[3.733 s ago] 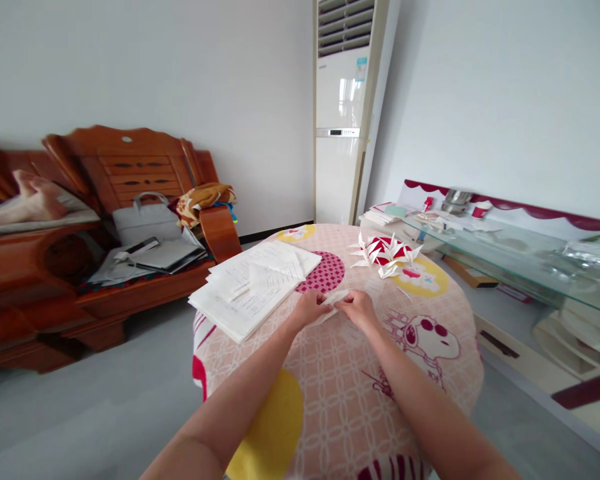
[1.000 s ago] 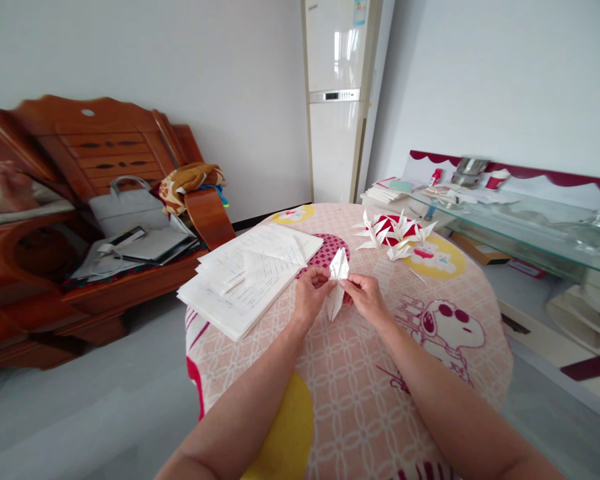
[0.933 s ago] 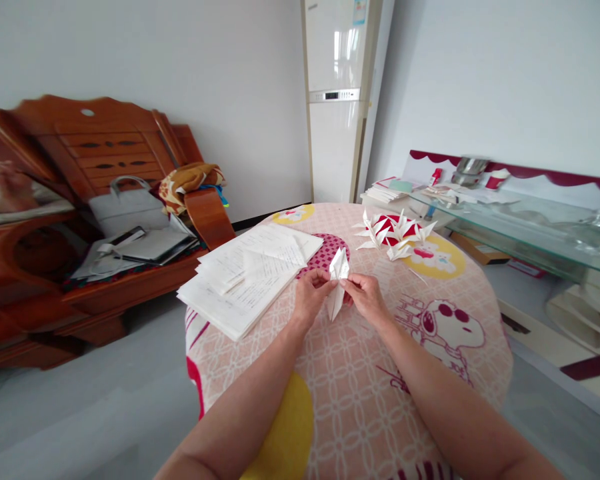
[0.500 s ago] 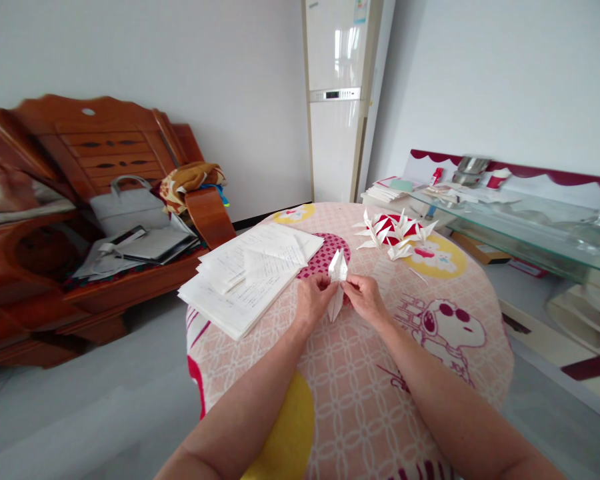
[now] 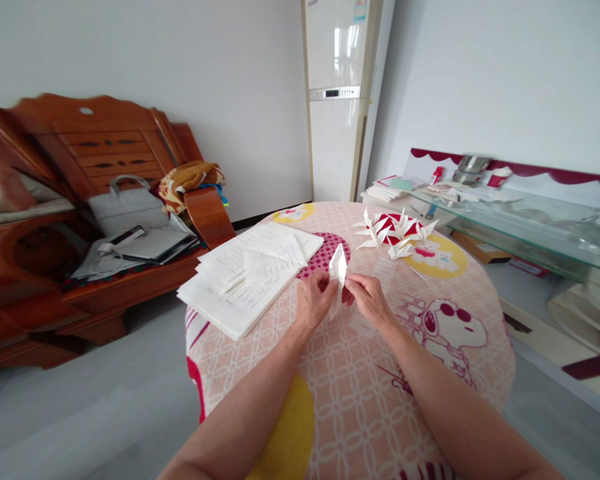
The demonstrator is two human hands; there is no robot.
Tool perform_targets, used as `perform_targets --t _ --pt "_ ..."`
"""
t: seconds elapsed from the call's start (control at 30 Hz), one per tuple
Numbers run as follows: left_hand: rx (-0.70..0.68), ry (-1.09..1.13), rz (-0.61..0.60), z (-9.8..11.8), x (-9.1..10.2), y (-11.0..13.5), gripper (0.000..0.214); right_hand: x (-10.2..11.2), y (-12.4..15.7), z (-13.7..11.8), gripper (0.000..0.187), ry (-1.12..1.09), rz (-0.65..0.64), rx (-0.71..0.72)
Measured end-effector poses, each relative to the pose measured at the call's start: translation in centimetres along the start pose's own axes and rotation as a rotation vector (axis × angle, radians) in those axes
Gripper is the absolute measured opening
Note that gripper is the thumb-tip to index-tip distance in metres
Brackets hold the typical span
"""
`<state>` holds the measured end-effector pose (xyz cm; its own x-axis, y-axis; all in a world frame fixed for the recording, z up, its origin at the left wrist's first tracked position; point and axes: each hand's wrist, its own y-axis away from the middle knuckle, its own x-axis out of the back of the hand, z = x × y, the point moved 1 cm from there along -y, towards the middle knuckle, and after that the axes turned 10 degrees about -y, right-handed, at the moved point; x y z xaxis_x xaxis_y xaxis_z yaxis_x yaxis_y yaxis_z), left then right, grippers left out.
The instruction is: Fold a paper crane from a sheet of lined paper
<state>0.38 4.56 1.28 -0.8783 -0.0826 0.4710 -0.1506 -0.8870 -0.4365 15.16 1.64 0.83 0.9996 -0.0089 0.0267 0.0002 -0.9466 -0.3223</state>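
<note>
Paper [image 5: 338, 265] tipped higher, left hand [image 5: 314, 301], right hand [image 5: 370, 298] pinching

Your left forearm [image 5: 253, 400] and right forearm [image 5: 435, 373], both bare, slant inward and away from you, bringing your left hand [image 5: 314, 301] and right hand [image 5: 367, 298] near each other. Your 2 thumbs point inward, each in a pinch; the lower fingers look curled, though partly hidden.

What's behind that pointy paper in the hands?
Behind the folded paper is the tablecloth, with a checkered circle. Whatever the paper covers can't be seen.
</note>
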Motion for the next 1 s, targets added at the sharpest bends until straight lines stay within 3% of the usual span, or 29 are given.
perform_targets --t 0.37,0.6,0.73,1.0 --pt "0.006 0.078 -0.004 0.3 0.1 0.0 0.016 0.1 0.0 -0.3 0.027 0.002 0.019 -0.020" --pt "-0.079 -0.004 -0.086 0.1 0.0 0.1 0.019 0.3 0.0 0.3 0.026 0.049 0.045 -0.044" --pt "-0.113 -0.024 -0.112 0.2 0.1 0.2 0.034 0.4 0.0 0.5 0.028 0.172 0.074 0.021" --pt "-0.109 0.035 -0.079 0.2 0.4 -0.2 0.026 0.2 0.1 -0.4 0.028 0.262 0.029 0.112"
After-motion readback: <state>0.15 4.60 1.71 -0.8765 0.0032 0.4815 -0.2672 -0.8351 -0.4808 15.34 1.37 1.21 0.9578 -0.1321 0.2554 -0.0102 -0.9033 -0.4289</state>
